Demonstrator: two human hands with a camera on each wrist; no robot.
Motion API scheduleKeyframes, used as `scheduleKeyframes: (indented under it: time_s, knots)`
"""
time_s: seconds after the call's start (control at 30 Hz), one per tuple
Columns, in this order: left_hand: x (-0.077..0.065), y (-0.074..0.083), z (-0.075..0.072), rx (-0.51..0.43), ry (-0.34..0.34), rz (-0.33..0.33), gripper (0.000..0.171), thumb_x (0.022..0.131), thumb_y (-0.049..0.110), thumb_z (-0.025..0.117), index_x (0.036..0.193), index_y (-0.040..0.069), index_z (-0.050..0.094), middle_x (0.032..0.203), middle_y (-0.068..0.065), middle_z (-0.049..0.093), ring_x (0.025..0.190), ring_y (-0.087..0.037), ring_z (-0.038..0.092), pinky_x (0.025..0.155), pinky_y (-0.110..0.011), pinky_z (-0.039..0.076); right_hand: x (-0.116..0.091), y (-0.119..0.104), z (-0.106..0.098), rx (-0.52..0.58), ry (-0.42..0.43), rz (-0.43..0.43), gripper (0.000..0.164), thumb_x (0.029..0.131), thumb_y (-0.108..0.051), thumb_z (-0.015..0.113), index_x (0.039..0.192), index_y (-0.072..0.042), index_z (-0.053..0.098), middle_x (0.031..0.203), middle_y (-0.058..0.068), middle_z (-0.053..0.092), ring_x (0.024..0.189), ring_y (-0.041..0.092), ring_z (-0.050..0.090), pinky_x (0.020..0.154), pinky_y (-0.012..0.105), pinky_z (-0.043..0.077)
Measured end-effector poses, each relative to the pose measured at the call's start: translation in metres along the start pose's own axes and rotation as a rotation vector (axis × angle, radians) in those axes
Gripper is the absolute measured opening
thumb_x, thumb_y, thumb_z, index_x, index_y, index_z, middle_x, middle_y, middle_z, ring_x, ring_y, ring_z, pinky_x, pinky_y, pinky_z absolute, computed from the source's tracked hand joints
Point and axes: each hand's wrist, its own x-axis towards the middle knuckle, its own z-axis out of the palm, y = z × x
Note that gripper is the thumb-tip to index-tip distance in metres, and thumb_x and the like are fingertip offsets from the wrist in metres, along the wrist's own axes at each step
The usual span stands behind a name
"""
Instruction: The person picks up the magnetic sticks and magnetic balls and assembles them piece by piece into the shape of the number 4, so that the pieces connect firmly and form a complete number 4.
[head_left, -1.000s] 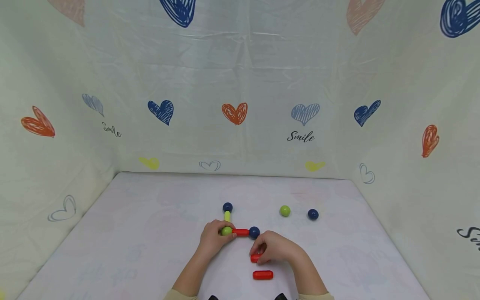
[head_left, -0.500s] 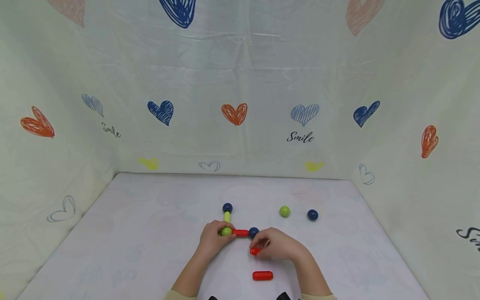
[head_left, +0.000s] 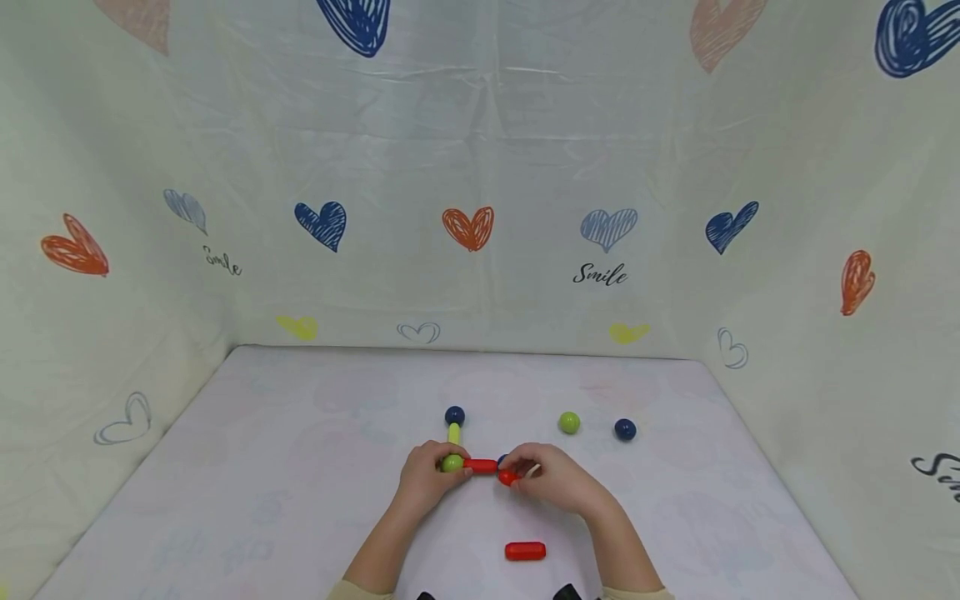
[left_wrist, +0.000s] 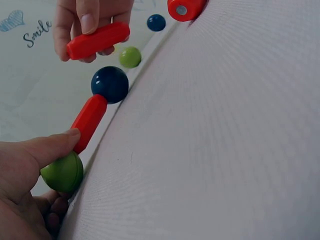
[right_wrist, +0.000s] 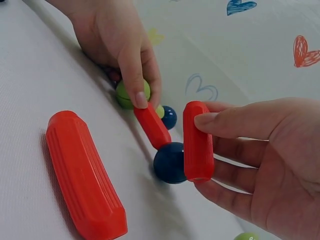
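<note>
My left hand [head_left: 431, 477] grips the green ball [left_wrist: 62, 172] at the corner of an L-shaped build, its thumb touching the joined red rod [left_wrist: 90, 122]. At that rod's far end sits a blue ball [left_wrist: 110, 85]. From the green ball a yellow-green rod [head_left: 454, 433] runs back to another blue ball [head_left: 454, 415]. Between thumb and fingers my right hand [head_left: 551, 479] pinches a loose red rod [right_wrist: 198, 142], held above the table right by the near blue ball. In the head view this hand partly hides that ball; whether rod and ball touch I cannot tell.
A second loose red rod [head_left: 525, 551] lies on the white table [head_left: 300, 500] close to the person. Farther back on the right are a loose green ball [head_left: 570, 422] and a loose blue ball [head_left: 626, 430]. A heart-printed cloth [head_left: 525, 167] rises behind the table.
My right hand has lifted its red rod off the table and carried it away from the body, up to the near blue ball. The left hand and the build have stayed put.
</note>
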Motion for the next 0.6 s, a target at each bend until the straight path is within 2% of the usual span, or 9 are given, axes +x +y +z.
scheduleKeyframes:
  time_s: [0.27, 0.6]
  knots:
    - [0.0005, -0.0007, -0.0004, -0.003, -0.003, 0.014, 0.015, 0.078, 0.018, 0.081, 0.090, 0.019, 0.073, 0.092, -0.001, 0.056, 0.090, -0.022, 0.048, 0.073, -0.038, 0.042, 0.0021, 0.0003, -0.0002, -0.001, 0.109, -0.017, 0.022, 0.088, -0.006, 0.069, 0.108, -0.013, 0.070, 0.099, -0.003, 0.064, 0.095, 0.019, 0.058, 0.081, 0.036, 0.050]
    - [0.0007, 0.0000, 0.0005, -0.006, -0.009, -0.010, 0.015, 0.079, 0.018, 0.081, 0.091, 0.020, 0.072, 0.093, -0.002, 0.056, 0.092, -0.023, 0.048, 0.075, -0.041, 0.044, 0.0028, 0.0018, 0.0008, 0.049, 0.218, -0.027, 0.024, 0.090, -0.004, 0.067, 0.112, -0.013, 0.067, 0.106, 0.000, 0.065, 0.100, 0.022, 0.060, 0.085, 0.037, 0.052]
